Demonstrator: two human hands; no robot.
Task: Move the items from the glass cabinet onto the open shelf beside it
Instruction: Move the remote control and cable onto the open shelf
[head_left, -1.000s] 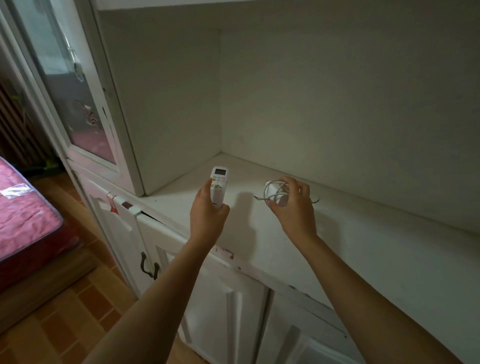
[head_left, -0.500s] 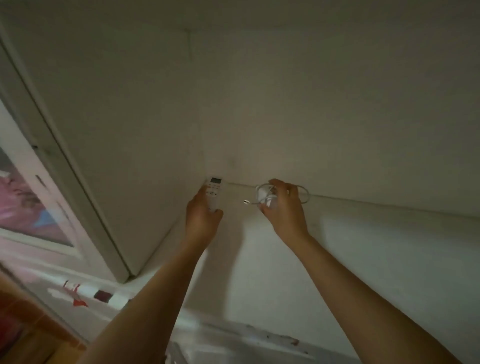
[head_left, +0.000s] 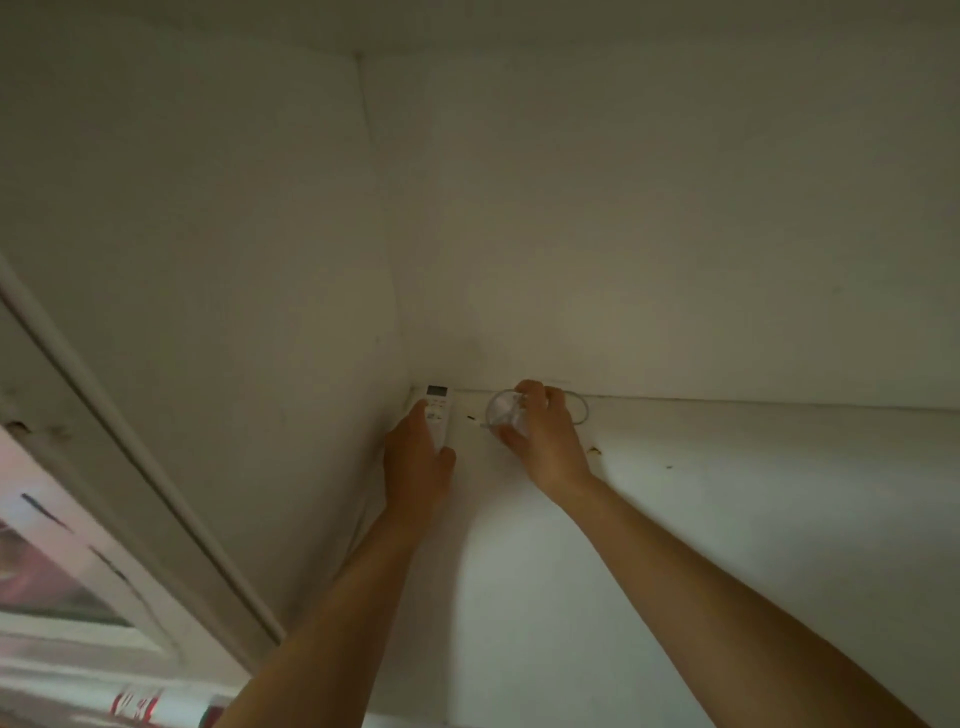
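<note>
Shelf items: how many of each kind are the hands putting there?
Remote control, in the left hand: 1
Coiled white cable, in the right hand: 1
Total: 2

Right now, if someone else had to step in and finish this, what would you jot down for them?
Left hand: holds the white remote, its tip in the shelf's back left corner.
Right hand: grips the coiled white cable by the back wall.
Done: both items are at the back of the open shelf.
Left: let go of both and withdraw. The cabinet's inside is not visible, so check it for more items.
</note>
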